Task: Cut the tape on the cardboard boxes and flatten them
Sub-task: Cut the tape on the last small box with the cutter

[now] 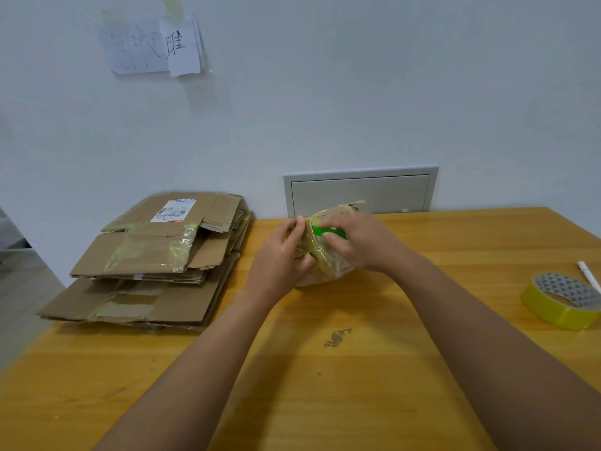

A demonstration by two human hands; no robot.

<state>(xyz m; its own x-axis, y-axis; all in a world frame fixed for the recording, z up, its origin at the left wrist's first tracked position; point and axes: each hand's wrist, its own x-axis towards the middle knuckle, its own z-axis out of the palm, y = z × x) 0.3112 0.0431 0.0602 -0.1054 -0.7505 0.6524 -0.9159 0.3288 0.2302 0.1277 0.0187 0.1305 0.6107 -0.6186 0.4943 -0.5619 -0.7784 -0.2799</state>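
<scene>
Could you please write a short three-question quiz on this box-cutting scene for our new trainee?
1. True or false: the stack of flattened boxes lies to the person's left of the taped box being worked on.
2. Which hand holds the green cutter?
A. left hand
B. right hand
3. Fill in: the yellow tape roll lies beside a white ____ near the right edge of the table.

Key: 1 true; 2 B; 3 pen.
</scene>
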